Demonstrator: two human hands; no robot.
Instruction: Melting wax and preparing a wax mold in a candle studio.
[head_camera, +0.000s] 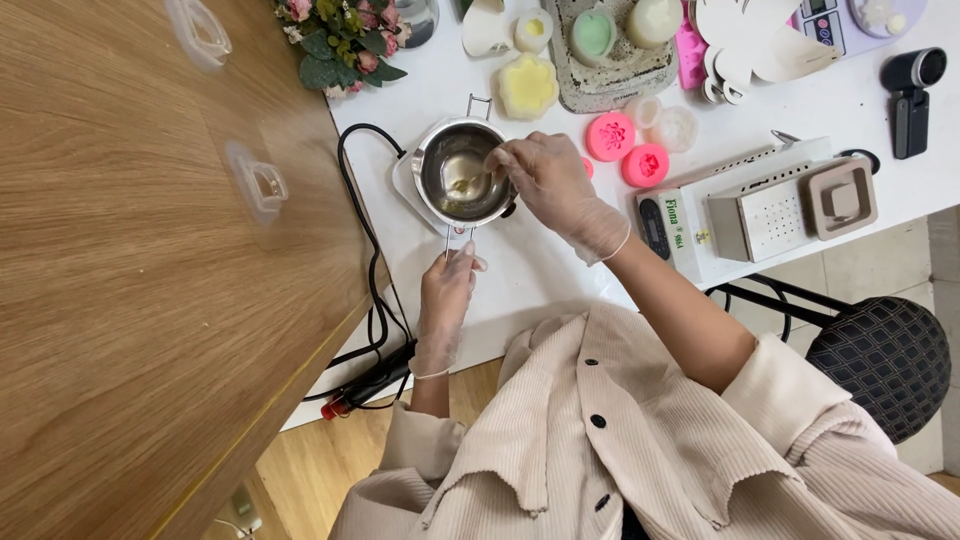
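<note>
A small steel pot (432, 160) stands on a white hot plate on the white table (540, 270). Pale melted stuff lies at its bottom. My left hand (447, 290), in a clear glove, grips the pot's thin wire handle (456, 238) at the near side. My right hand (545, 175), also gloved, hovers over the pot's right rim and pinches a small stirring tool (468, 182) that dips into the pot.
Behind the pot lie a yellow flower-shaped mould (527, 86), pink moulds (610, 136), a grey tray (605, 85) with round pieces, and a bouquet (340, 40). A white box device (770, 205) sits to the right. A black cable (370, 260) runs down the table's left edge beside a wooden surface (150, 300).
</note>
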